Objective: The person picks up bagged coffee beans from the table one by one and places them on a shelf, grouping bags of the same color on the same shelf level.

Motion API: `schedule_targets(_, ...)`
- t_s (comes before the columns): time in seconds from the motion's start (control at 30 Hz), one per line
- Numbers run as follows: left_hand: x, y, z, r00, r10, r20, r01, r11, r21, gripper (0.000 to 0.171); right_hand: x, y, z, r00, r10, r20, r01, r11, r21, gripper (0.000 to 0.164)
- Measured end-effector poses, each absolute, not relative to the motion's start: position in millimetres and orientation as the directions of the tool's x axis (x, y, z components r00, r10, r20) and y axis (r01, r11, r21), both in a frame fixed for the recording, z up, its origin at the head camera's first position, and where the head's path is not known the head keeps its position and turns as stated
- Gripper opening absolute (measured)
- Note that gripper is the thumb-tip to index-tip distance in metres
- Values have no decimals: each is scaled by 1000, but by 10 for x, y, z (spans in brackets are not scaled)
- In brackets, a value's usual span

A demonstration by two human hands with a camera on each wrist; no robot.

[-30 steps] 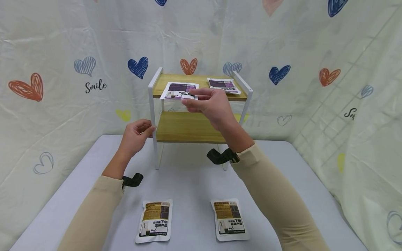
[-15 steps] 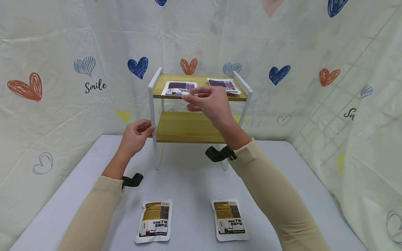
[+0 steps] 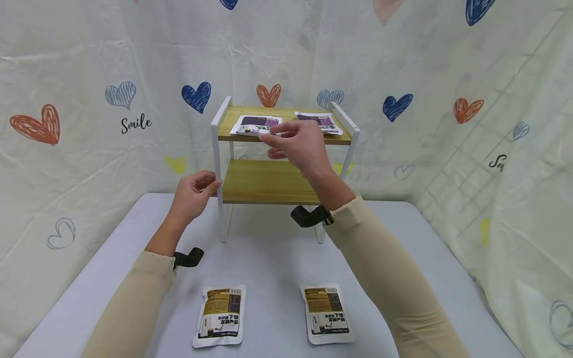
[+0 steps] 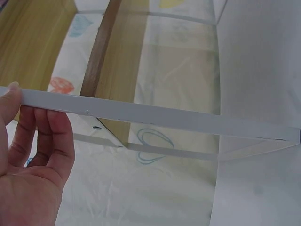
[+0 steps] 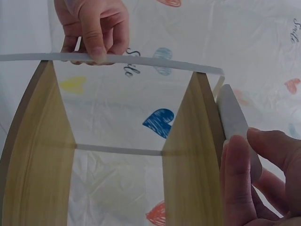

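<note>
A white-framed shelf rack with two wooden boards stands on the table. My left hand grips its left front post, thumb on one side and fingers curled behind. On the left of the top board lies a white-edged purple pouch. My right hand pinches the pouch's near right corner between thumb and fingers. From the right wrist view, the pouch lies against the top board, its printed face out of sight. A second purple pouch lies on the right of that board, partly behind my right hand.
Two brown-and-white pouches, one on the left and one on the right, lie on the white table in front of the rack. A curtain printed with hearts hangs behind and beside the table.
My right hand has moved slightly up and forward, and the left purple pouch has come down onto the top board. My left hand has stayed on the post.
</note>
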State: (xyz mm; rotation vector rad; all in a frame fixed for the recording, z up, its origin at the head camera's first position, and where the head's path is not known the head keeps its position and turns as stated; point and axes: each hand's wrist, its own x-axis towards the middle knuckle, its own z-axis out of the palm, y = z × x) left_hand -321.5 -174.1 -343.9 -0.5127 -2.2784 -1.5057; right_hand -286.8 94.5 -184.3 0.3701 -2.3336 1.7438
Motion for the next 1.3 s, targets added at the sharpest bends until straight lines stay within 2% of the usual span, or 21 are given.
schedule_targets(0.37, -3189, -1730, -3431, -874, 94, 478, 476, 366, 800, 29, -2867, 977, -1728, -968, -99, 232, -252, 330, -910, 32)
schedule_targets(0.97, -3189, -1730, -3423, -873, 97, 478, 479, 349, 805, 29, -2961, 959, -1712, -959, -71, 276, -281, 382, -880, 19)
schedule_targets(1.3, -3185, -1728, -3412, -879, 104, 466, 471, 337, 815, 30, -2975, 950, -1748, -951, -63, 303, -305, 369, -878, 19)
